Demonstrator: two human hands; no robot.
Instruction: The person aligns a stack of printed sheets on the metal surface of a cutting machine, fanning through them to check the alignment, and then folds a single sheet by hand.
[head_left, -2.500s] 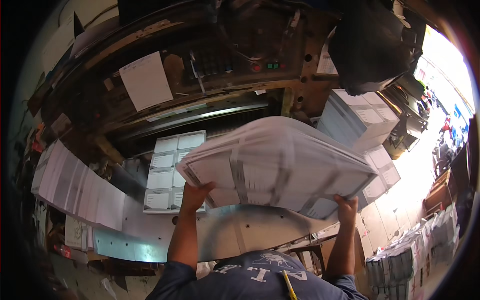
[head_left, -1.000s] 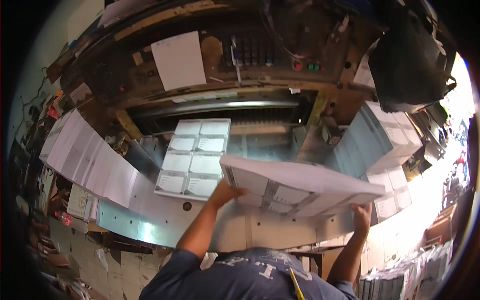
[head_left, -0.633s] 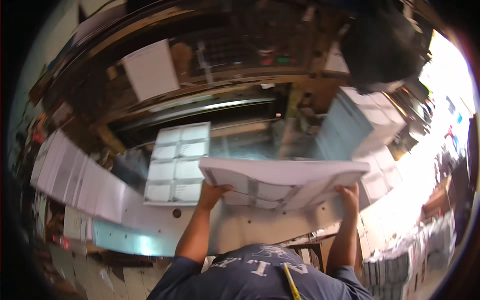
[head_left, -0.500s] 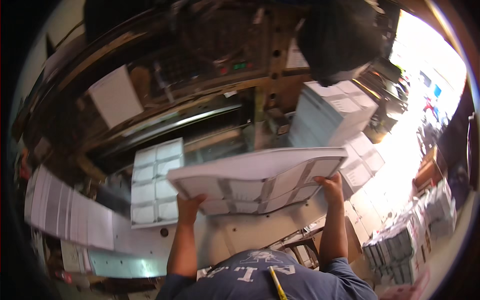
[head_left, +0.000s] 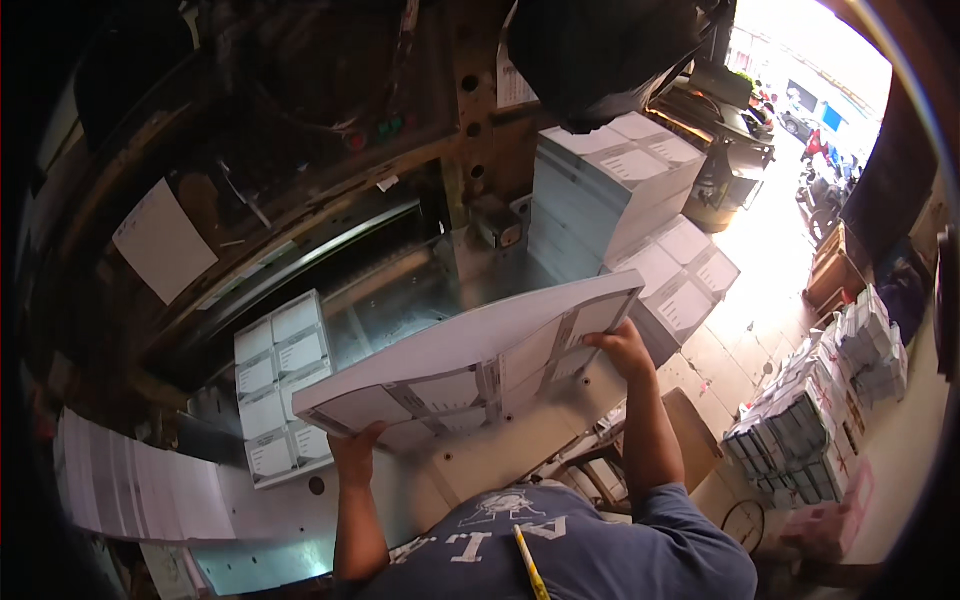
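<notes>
Above the table (head_left: 405, 492), I judge the paper stack (head_left: 450, 370) heavy, floppy, well held: left hand (head_left: 352, 456) at eight o'clock, right hand (head_left: 625, 350) three.

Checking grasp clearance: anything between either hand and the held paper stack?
Nothing visible: the left hand and right hand each hold the paper stack directly, near its left and right ends. Its far side is hidden.
</notes>
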